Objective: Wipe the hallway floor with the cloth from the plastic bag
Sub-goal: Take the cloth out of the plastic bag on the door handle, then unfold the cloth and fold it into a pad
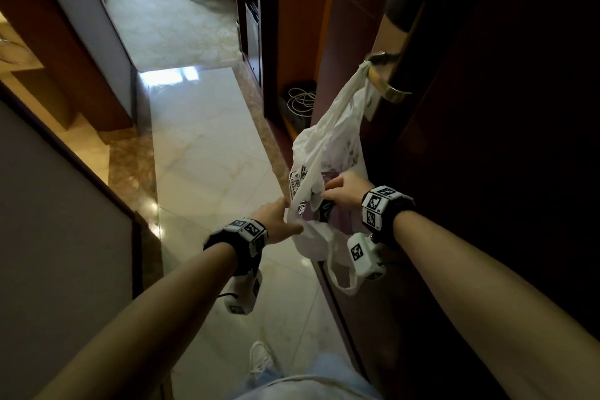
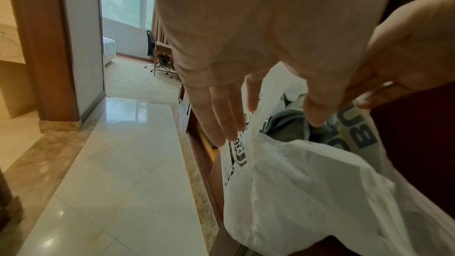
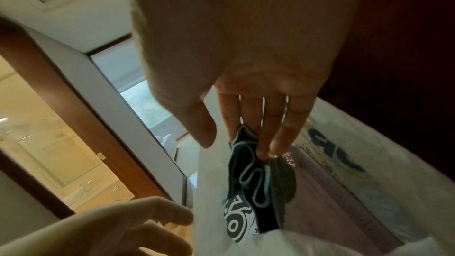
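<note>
We see only a folded part of the dark grey, pale-edged cloth (image 3: 261, 172); the thin white printed plastic bag (image 1: 328, 153) covers the rest. The bag's black lettering is creased and partly hidden, so we cannot read it. In the head view the right hand's (image 1: 344, 193) fingertips vanish inside the bag's mouth. The dark wooden door (image 1: 503, 140) falls into shadow. We find the right wrist view blurred throughout.

We log 3 views. Head camera looks steeply down the hallway floor (image 1: 207, 153) over both forearms. Left wrist camera faces along the fingers toward the far room, close to the plastic bag (image 2: 307, 192). Right wrist camera, tilted, peers into the same bag's mouth.
</note>
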